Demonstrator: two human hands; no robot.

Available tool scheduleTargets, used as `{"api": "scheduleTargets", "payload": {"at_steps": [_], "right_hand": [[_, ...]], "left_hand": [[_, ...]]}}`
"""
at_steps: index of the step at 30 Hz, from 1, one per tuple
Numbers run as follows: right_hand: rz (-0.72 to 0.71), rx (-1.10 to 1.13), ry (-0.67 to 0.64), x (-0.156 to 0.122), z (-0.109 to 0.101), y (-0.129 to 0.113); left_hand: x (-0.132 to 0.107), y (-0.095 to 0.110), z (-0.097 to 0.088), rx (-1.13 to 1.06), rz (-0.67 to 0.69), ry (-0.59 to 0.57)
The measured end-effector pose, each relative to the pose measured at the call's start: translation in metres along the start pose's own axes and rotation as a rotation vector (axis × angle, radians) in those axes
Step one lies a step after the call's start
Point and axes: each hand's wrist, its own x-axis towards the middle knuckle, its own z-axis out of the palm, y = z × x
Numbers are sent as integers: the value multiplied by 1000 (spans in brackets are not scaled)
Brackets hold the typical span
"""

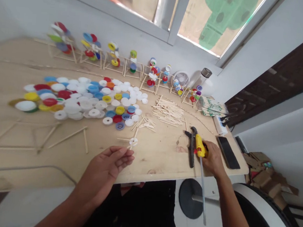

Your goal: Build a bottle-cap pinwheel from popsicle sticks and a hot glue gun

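The left hand point(112, 161) pinches a stick point(131, 146), its near end hidden. The right hand point(213, 157) grips a glue gun point(199, 146), handle covered.

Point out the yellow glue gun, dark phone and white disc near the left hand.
Yellow glue gun point(199, 146): head view, yellow body.
Dark phone point(228, 152): head view, middle of upper face.
White disc point(134, 140): head view, flat face.

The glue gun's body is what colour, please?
The glue gun's body is yellow, showing best in the head view.
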Motion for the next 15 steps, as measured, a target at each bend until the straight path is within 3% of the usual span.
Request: {"api": "scheduleTargets", "payload": {"at_steps": [3, 6, 8, 9, 12, 15], "right_hand": [[26, -8, -9, -4, -17, -2], [174, 82, 143, -6, -35, -33], [289, 299, 263, -4, -40, -75], [321, 458, 258, -1, -40, -101], [325, 940, 90, 14, -29, -181], [404, 1260, 1, 32, -12, -241]], "left_hand": [[1, 0, -1, -26, -24, 6], [2, -2, -2, -40, -25, -15], [2, -4, -1, -43, -19, -33], [1, -5, -1, -48, -14, -39], [-1, -8, 2, -64, 6, -50], [-5, -9, 1, -49, 25, -83]]}}
